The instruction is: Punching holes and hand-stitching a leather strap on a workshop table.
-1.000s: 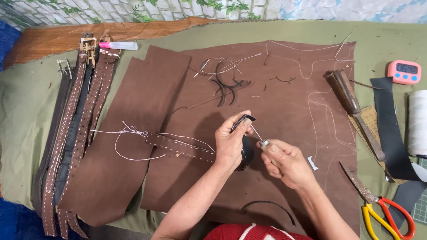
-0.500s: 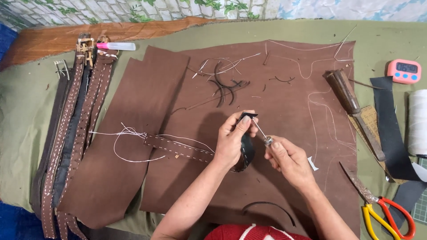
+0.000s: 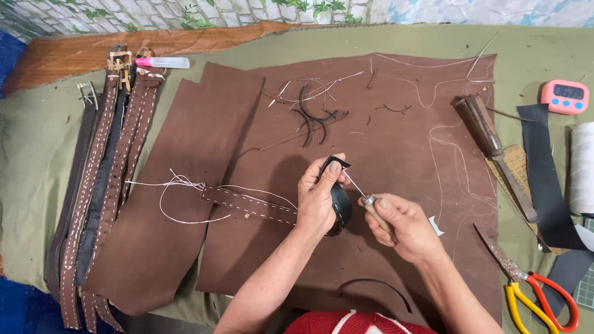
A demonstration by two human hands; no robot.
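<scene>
Overhead view of a workbench covered in green cloth [image 3: 396,43], with a large brown leather sheet [image 3: 402,154] spread across its middle. Near the front edge, left hand [image 3: 318,201] clenched around a black leather loop [image 3: 340,201] at the end of a brown stitched strap [image 3: 247,204], thumb pressed on the loop's top. Right hand [image 3: 402,226] gripping a wooden-handled awl [image 3: 368,203], metal tip touching the loop. White thread [image 3: 179,198] trailing from the strap toward the left edge. Along the left edge, a row of stitched belts [image 3: 99,185] lying lengthwise. Toward the back, black leather scraps [image 3: 315,117]. Near the right edge, a wooden-handled knife [image 3: 492,151], a pink timer [image 3: 564,96] and a white thread spool [image 3: 581,167]. At the front right corner, red and yellow scissors [image 3: 532,297].
</scene>
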